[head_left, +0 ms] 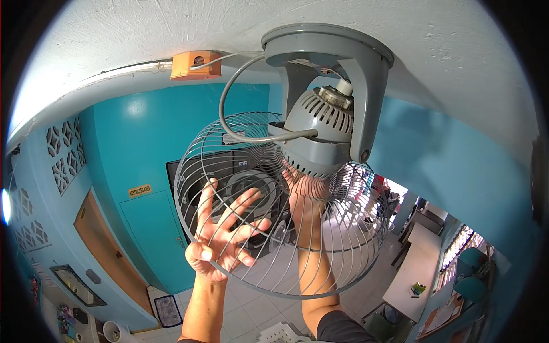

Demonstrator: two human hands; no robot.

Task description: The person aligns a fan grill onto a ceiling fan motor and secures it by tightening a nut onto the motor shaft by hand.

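Overhead, a grey fan (pixel 320 150) hangs from the ceiling (pixel 457 63) in the upper middle of the frame; its round base (pixel 329 47) sits against that ceiling, and a bracket reaches down either side of the slotted motor housing (pixel 317 114); a grey cable (pixel 224 102) loops from near the base into the housing. Below, the wire cage (pixel 309 296) spreads across the centre, its rim sweeping low in a wide curve; the left hand (pixel 224 243), left of centre, is loose and palm up, fingers splayed among the wires, its thumb at the cage's rim; the right hand (pixel 304 194), at the centre, reaches up just under the housing and shows only through the wires; its fingertips are too hidden to tell whether they grip anything. At the upper left, an orange box (pixel 196 66) is fixed to the ceiling, with a cable running toward the base; farther down on the left are a yellow sign (pixel 139 190) on the teal wall (pixel 134 131) and a brown door (pixel 111 257); at the lower right stands a long pale table (pixel 414 266).
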